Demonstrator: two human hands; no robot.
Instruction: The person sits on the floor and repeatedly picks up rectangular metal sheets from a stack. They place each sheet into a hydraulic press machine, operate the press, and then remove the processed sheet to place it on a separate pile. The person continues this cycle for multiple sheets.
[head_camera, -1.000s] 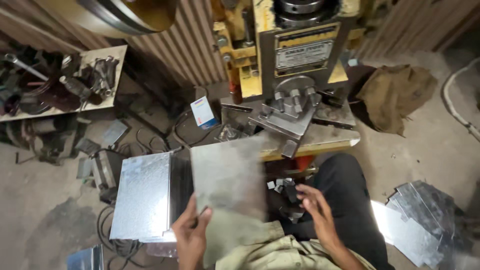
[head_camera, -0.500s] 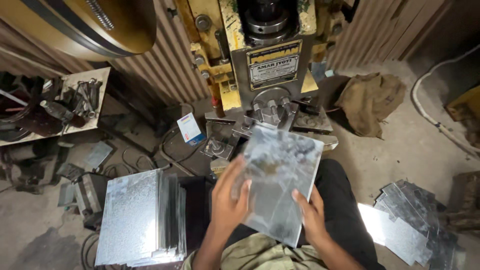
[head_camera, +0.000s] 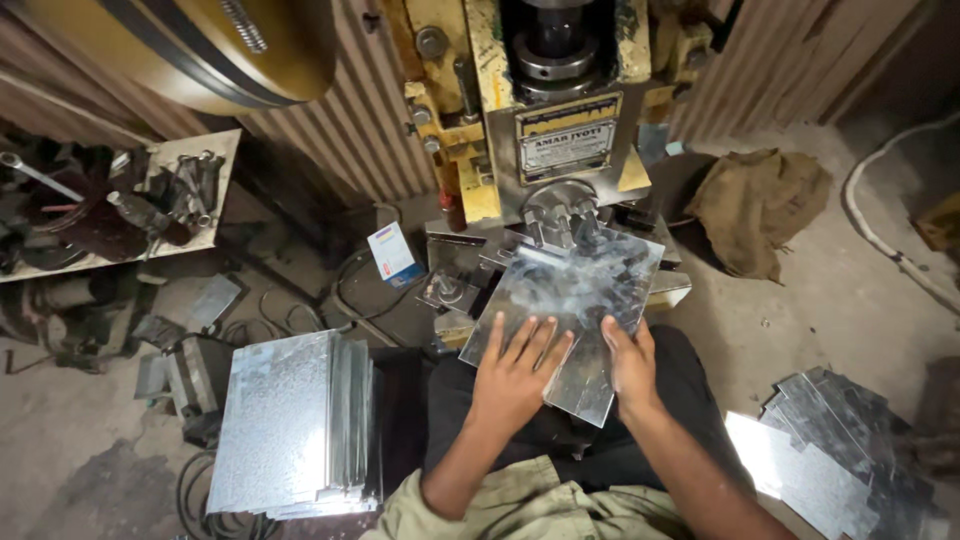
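At frame centre we press our left hand (head_camera: 518, 362) flat, fingers spread, on the shiny galvanised steel sheet (head_camera: 568, 300); our right hand (head_camera: 632, 362) pinches its edge. The yellow press machine (head_camera: 545, 110) hides its far corner.

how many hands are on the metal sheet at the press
2. The left hand lies flat on the metal sheet, fingers spread, near its lower middle. The right hand grips the sheet's lower right edge. No other hands are in view.
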